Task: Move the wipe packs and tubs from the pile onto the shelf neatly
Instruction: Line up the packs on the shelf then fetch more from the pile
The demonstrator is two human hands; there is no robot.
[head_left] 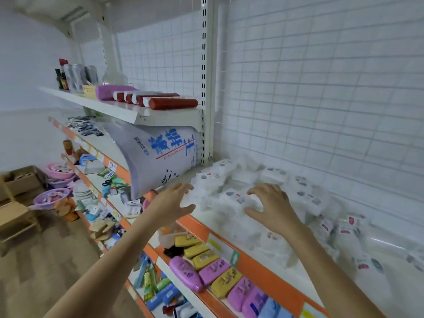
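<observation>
Wipe packs (231, 196) lie jumbled on the shelf (259, 267), pointing every way. Left hand (174, 200) and right hand (270, 205) hover with fingers spread, contact unclear.

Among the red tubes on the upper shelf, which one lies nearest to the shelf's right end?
The red tube at the front of the row, beside the slotted upright post; the others lie behind it, toward the purple pack.

Both bare arms reach forward over the shelf edge (241, 253); left hand (176, 200) and right hand (270, 203) spread, fingers loosely curved, palms facing inward.
</observation>
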